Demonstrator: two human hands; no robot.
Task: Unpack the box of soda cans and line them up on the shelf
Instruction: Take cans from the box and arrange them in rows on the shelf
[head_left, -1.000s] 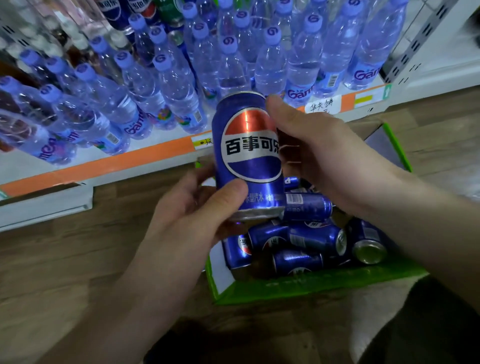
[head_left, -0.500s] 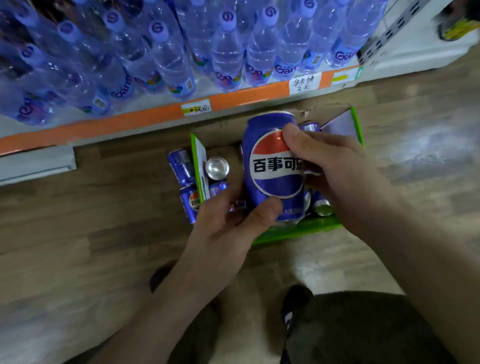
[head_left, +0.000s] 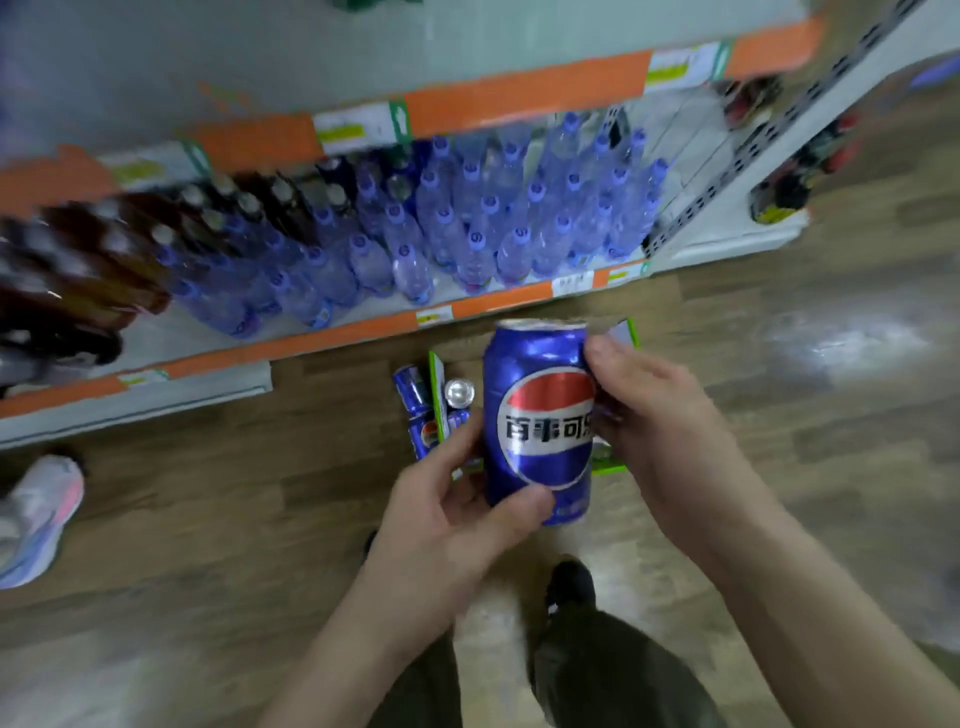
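I hold one blue soda can (head_left: 537, 415) upright at the centre of the view, with its red, white and blue logo facing me. My left hand (head_left: 457, 514) grips its lower left side, thumb across the bottom. My right hand (head_left: 649, 415) grips its upper right side. Far below on the floor lies the green-edged box (head_left: 437, 384), mostly hidden behind the can and my hands. Two blue cans (head_left: 418, 410) lie on the floor just left of the box, and a silver can top (head_left: 459, 391) shows inside it.
The lowest shelf (head_left: 363, 327) holds several blue-capped water bottles (head_left: 467, 228) and dark bottles (head_left: 104, 249) at the left. An orange-edged shelf (head_left: 519, 98) runs above it. Someone's sneaker (head_left: 36, 514) stands at the far left on the wooden floor. My shoe (head_left: 569, 582) and trousers show below.
The view has risen well away from the floor, so box and shelf look smaller and an upper shelf has come into sight. Both hands still hold the same can.
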